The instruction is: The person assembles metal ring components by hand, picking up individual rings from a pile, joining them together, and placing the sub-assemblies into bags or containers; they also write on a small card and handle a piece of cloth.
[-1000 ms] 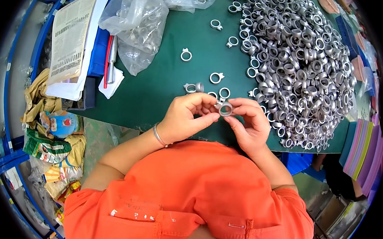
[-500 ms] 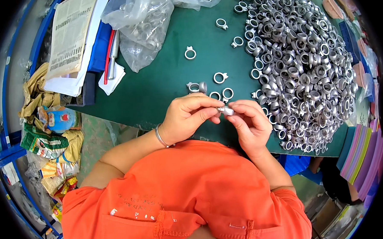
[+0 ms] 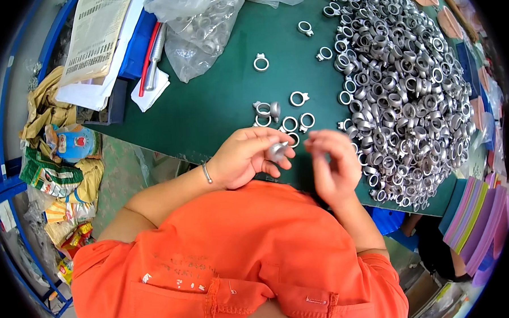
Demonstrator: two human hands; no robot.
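My left hand [image 3: 244, 158] pinches a small grey metal ring clamp [image 3: 277, 152] between thumb and fingers, near the table's front edge. To its right, my right hand [image 3: 335, 165] is raised with its fingers loosely bent and slightly blurred; I see nothing in it. Just beyond both hands lie several loose ring clamps, among them one ring clamp [image 3: 299, 98] with a small lug and another ring clamp [image 3: 307, 121]. Part of one ring is hidden behind the left fingertips.
A large heap of grey ring clamps [image 3: 402, 95] covers the right of the green table [image 3: 207, 115]. Clear plastic bags [image 3: 204, 39] stand at the back left, beside a red pen-like stick [image 3: 149, 60] and papers [image 3: 96, 41]. Coloured foam sheets [image 3: 476, 217] are at right.
My right hand has come off the ring clamp and moved slightly right. My left hand keeps the clamp, now turned. Another loose ring shows near the left fingers.
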